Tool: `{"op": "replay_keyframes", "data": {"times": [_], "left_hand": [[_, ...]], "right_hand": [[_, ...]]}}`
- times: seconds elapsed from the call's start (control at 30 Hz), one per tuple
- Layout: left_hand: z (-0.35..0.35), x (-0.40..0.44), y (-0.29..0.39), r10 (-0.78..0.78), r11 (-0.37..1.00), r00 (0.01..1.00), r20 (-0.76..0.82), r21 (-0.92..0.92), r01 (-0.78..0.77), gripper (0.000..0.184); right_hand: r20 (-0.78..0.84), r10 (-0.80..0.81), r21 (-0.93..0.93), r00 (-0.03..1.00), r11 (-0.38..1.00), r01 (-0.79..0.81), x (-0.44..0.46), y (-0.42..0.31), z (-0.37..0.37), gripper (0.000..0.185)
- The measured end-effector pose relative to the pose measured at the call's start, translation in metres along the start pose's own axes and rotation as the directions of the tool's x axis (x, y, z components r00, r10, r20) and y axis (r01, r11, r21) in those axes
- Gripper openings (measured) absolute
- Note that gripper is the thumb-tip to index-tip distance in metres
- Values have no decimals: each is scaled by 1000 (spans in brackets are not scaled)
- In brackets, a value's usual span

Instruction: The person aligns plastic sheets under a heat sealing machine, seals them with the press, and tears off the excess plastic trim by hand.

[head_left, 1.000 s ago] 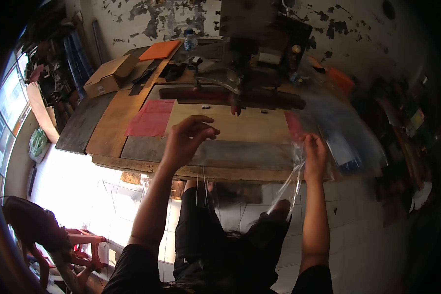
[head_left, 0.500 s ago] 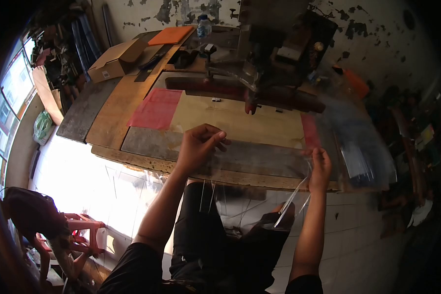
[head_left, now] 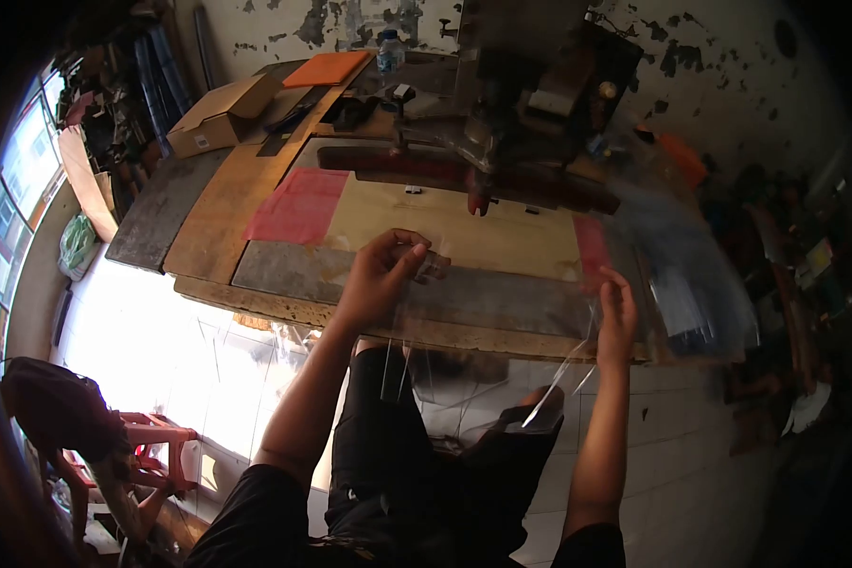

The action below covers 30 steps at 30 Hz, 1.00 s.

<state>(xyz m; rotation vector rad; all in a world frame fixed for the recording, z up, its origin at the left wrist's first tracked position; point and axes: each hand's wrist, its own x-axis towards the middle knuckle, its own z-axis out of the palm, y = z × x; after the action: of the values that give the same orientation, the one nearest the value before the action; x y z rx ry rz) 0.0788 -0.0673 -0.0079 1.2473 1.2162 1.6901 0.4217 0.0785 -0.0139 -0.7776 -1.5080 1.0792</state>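
A clear plastic sheet (head_left: 547,393) hangs between my two hands in front of the workbench edge, and its shiny folds catch the light. My left hand (head_left: 385,275) pinches the sheet at its upper left, thumb pressed against the fingers. At the upper right, my right hand (head_left: 615,317) grips the same sheet between thumb and fingers. Beyond my hands, a yellowish pad (head_left: 473,241) lies on the bench with a pink strip (head_left: 298,204) at its left end. A dark red bar of a press machine (head_left: 374,167) is above the pad.
Clear plastic sheets (head_left: 686,303) are piled at the bench's right. A cardboard box (head_left: 220,114), an orange pad (head_left: 327,68) and a water bottle (head_left: 389,55) stand at the back left. A red stool (head_left: 166,437) is on the floor at left, a person beside it.
My right hand has risen slightly and its fingers have straightened a little. The hanging plastic has shifted slightly. My left hand keeps its pinch, nearly in place.
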Motion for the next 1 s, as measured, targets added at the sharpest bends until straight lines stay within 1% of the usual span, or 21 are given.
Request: {"op": "replay_keyframes", "data": {"times": [0.03,0.07,0.1,0.13,0.17,0.23,0.27,0.33,0.37,0.4,0.47,0.53,0.6,0.63,0.7,0.73,0.8,0.83,0.9,0.93,1.0], "left_hand": [[-1,-2,2,6,1000,1000,-7,-3,-6,23],[-1,-5,4,10,1000,1000,-14,-6,-10,22],[0,-9,12,13,1000,1000,-18,-5,-13,22],[7,-13,28,14,997,1000,-18,-74,-15,22],[13,-16,43,17,990,1000,-16,-142,-20,22],[22,-20,61,41,991,999,-22,-125,-43,21],[27,-22,69,57,992,998,-25,-108,-59,21],[36,-28,84,62,994,998,1,-89,-62,22],[39,-30,91,65,996,998,25,-66,-63,22],[42,-33,99,73,995,997,25,-63,-72,22],[46,-38,113,70,996,997,44,-60,-67,24],[43,-42,122,74,997,996,46,-23,-73,25],[39,-44,126,71,997,996,51,12,-71,26],[37,-45,128,69,998,997,42,-12,-69,27],[33,-46,129,66,997,997,36,-35,-65,27],[31,-45,129,66,998,997,29,-21,-65,28],[29,-46,128,63,998,998,25,-8,-63,29],[28,-46,127,60,998,998,19,-11,-60,29],[27,-44,126,59,998,998,15,-17,-59,29],[27,-43,124,50,998,999,-5,-26,-50,30],[27,-43,122,28,999,999,-14,-41,-29,31]], "right_hand": [[21,-45,-73,999,996,47,-3,-13,-1,29],[24,-49,-71,999,996,51,-6,-27,-1,29],[76,-101,-230,992,966,116,-11,-40,-1,29],[136,-142,-379,981,907,183,-14,-55,-1,30],[137,-146,-377,980,907,188,-16,-67,0,30],[379,-352,-526,856,679,512,-20,-92,6,36],[380,-357,-526,853,675,517,-22,-105,13,36],[496,-443,-501,747,557,662,-28,-124,31,45],[537,-467,-424,703,571,703,-27,-126,36,48],[535,-475,-422,699,566,708,-28,-131,39,48],[673,-428,-215,603,667,714,-30,-148,46,45],[694,-416,-219,588,656,723,-32,-153,47,44],[650,-335,-182,682,803,568,-33,-143,41,41],[651,-337,-179,680,802,570,-35,-141,38,41],[584,-202,-231,786,887,400,-38,-137,33,36],[582,-202,-231,788,888,398,-38,-134,30,36],[564,-150,-148,812,949,277,-38,-129,23,39],[562,-150,-149,813,949,278,-37,-128,19,39],[615,-230,-219,754,869,444,-36,-127,13,49],[613,-227,-224,757,869,442,-36,-128,12,49],[615,-330,-298,716,743,599,-39,-129,8,56]]}}
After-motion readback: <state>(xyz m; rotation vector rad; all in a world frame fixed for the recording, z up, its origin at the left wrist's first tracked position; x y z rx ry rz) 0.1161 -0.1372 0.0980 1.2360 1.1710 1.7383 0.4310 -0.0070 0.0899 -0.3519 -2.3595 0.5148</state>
